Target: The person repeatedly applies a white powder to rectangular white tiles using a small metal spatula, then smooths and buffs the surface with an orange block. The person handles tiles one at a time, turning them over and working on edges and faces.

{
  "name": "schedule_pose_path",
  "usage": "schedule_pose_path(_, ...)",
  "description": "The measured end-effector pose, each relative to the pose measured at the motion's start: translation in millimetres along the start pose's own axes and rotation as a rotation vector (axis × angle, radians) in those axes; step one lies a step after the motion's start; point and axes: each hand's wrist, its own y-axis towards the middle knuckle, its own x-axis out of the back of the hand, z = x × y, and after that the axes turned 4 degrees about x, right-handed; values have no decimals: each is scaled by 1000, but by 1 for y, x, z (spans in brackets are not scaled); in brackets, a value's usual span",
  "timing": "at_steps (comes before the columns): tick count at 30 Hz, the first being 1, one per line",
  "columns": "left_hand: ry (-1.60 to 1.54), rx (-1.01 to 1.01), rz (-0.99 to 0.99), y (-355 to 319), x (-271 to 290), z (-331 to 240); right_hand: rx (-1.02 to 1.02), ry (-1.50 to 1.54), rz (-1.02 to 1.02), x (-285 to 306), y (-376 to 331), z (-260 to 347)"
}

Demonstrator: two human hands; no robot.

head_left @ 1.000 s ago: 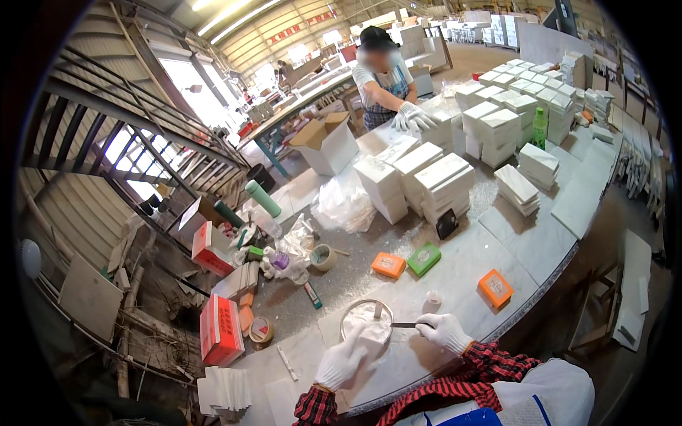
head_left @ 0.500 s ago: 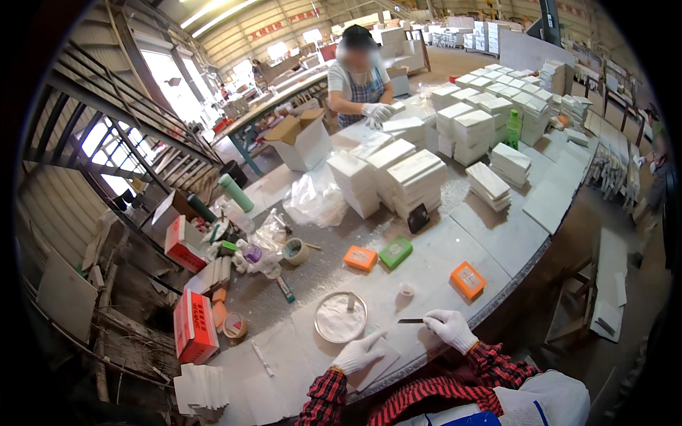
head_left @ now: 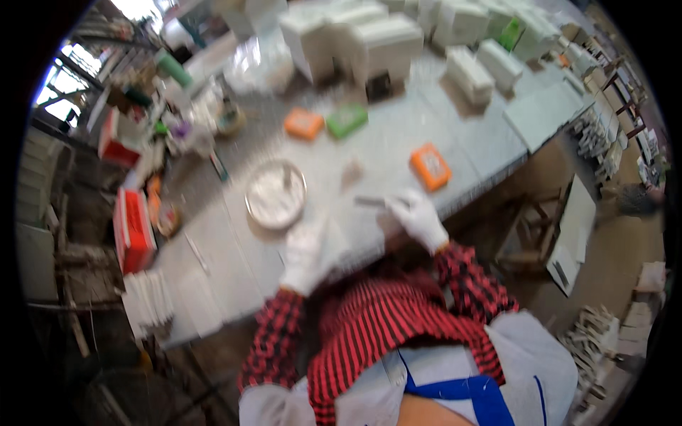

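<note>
My left hand (head_left: 304, 254), in a white knit glove, is at the left edge of a thin white tile (head_left: 337, 240) near the table's front edge. Its fingers look closed on that edge, though motion smears them. Gripped in my gloved right hand (head_left: 419, 219) is a thin dark flat blade (head_left: 370, 201), pointing left over the table. A round metal-rimmed bowl (head_left: 249, 202) of white powder or paste, with a small piece standing in it, lies beyond my left hand. A small blurred pale object (head_left: 352, 172) sits beyond the blade.
An orange box (head_left: 430, 167) lies right of the blade, with another orange box (head_left: 303, 123) and a green box (head_left: 347, 121) farther back. Stacked white tiles (head_left: 387, 50) line the far side. Red-and-white boxes (head_left: 133, 231), tape and bottles crowd the left. A wooden stand (head_left: 533, 238) is at right.
The view has tilted down and blurred, so the table sits higher in the picture and the co-worker is out of view. My right hand still holds the blade; my left stays by the tile.
</note>
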Motion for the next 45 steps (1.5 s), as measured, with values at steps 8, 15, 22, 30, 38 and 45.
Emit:
schedule_pose_path(8, -113, 173, 82, -17, 8, -4, -60, 76, 399, 9, 21, 12)
schedule_pose_path(15, -69, 126, -48, -39, -3, -2, 298, -28, 590, -34, 31, 14)
schedule_pose_path(22, 68, 48, -69, -41, -11, 12, 455, -178, 520, -57, 25, 9)
schedule_pose_path(30, 53, 7, -92, -40, -14, 13, 487, -252, 452, -56, 9, 16)
schedule_pose_path(38, 77, 23, -93, -41, -19, 14, 511, -323, 378, -59, -8, 19)
schedule_pose_path(45, 73, 18, -96, -41, -18, 14, 508, -314, 325, -60, -14, 27)
